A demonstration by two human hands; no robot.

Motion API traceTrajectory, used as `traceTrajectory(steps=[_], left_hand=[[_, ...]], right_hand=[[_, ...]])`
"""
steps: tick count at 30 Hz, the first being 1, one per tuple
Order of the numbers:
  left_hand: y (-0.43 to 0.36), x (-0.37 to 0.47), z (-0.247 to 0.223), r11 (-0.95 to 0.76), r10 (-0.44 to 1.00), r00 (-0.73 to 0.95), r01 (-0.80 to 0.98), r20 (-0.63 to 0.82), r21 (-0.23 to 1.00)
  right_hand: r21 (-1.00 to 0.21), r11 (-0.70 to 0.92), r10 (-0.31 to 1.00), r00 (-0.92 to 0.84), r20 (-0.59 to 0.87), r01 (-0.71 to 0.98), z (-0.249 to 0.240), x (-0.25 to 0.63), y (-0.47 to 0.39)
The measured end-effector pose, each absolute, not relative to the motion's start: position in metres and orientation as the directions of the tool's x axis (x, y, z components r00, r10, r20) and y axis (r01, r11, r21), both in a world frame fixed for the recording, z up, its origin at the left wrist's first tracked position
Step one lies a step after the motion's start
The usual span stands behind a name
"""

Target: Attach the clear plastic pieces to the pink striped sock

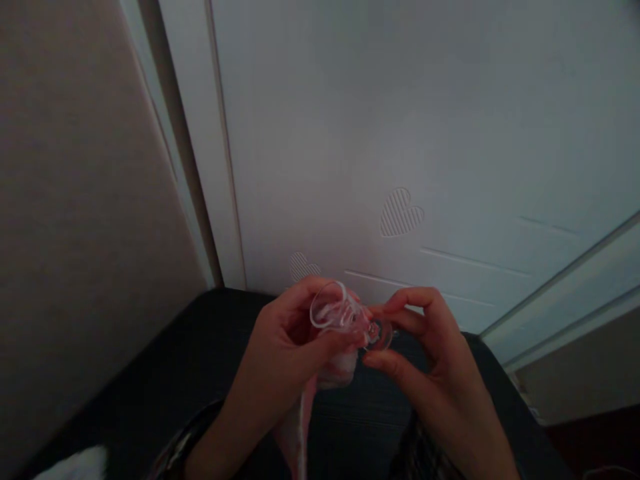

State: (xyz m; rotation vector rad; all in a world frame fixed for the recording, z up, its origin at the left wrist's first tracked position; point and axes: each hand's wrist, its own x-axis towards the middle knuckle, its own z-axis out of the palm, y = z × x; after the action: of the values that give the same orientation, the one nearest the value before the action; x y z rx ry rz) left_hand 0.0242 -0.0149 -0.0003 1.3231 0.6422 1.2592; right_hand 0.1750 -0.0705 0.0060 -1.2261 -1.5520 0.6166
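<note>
Above the dark surface [360,427], my left hand [287,357] is gripping the clear plastic piece [334,316] and soft pink cloth [294,433]; my right hand [443,363] is pinching the clear disc [379,335]. The plastic is looking light, stiff, perhaps slippery, its edges inviting gentle pinching.

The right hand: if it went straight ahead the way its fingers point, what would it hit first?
Probably the clear round piece right by the fingertips of the right hand, with the left hand beyond. Depth is unclear; they may already touch.
</note>
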Motion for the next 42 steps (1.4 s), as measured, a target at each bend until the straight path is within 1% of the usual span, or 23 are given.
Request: traceTrajectory(steps=[4,7,11,15,17,19,21,23,25,28,30,32,36,39,42], left_hand=[[-0.013,0.023,0.0,-0.179,0.919,0.296,-0.279,0.262,0.943],[-0.011,0.025,-0.002,-0.14,0.914,0.328,-0.299,0.239,0.944],[-0.008,0.026,-0.006,-0.144,0.887,0.374,-0.333,0.271,0.932],[-0.007,0.024,-0.007,-0.141,0.881,0.403,-0.274,0.247,0.951],[-0.008,0.023,-0.007,-0.193,0.885,0.395,-0.172,0.247,0.966],[-0.007,0.023,-0.008,-0.321,0.875,0.377,-0.018,0.303,0.947],[-0.007,0.023,-0.01,-0.478,0.826,0.399,0.118,0.399,0.871],[-0.007,0.024,-0.012,-0.585,0.761,0.459,0.183,0.458,0.79],[-0.007,0.025,-0.014,-0.627,0.723,0.515,0.211,0.46,0.75],[-0.008,0.026,-0.015,-0.619,0.724,0.546,0.245,0.422,0.746],[-0.009,0.026,-0.014,-0.581,0.741,0.549,0.236,0.386,0.779],[-0.009,0.025,-0.013,-0.518,0.757,0.552,0.184,0.348,0.835],[-0.006,0.021,-0.011,-0.327,0.794,0.537,-0.02,0.286,0.945],[-0.002,0.016,-0.011,-0.204,0.844,0.479,-0.129,0.241,0.97],[0.003,0.012,-0.013,-0.196,0.867,0.42,-0.205,0.267,0.959]], right_hand=[[-0.851,0.32,0.934,0.01,0.356,0.417,0.004,0.177,-0.067],[-0.851,0.301,0.944,-0.012,0.329,0.431,0.003,0.178,-0.066],[-0.843,0.318,0.943,-0.056,0.327,0.434,0.003,0.179,-0.067],[-0.822,0.31,0.947,-0.077,0.312,0.477,0.002,0.184,-0.066],[-0.814,0.282,0.95,-0.031,0.31,0.508,0.001,0.186,-0.065],[-0.815,0.273,0.943,0.025,0.331,0.512,0.0,0.187,-0.064],[-0.822,0.297,0.931,0.043,0.362,0.486,0.001,0.185,-0.065],[-0.821,0.306,0.92,0.07,0.384,0.482,0.004,0.18,-0.064],[-0.806,0.296,0.918,0.08,0.388,0.513,0.006,0.175,-0.064],[-0.776,0.293,0.917,0.065,0.394,0.559,0.008,0.171,-0.062],[-0.774,0.294,0.907,0.091,0.411,0.561,0.009,0.172,-0.062],[-0.792,0.287,0.9,0.132,0.416,0.539,0.008,0.174,-0.064],[-0.851,0.286,0.877,0.238,0.418,0.441,0.007,0.18,-0.067],[-0.863,0.319,0.837,0.311,0.45,0.391,0.006,0.183,-0.067],[-0.856,0.363,0.799,0.35,0.49,0.369,0.003,0.185,-0.064]])
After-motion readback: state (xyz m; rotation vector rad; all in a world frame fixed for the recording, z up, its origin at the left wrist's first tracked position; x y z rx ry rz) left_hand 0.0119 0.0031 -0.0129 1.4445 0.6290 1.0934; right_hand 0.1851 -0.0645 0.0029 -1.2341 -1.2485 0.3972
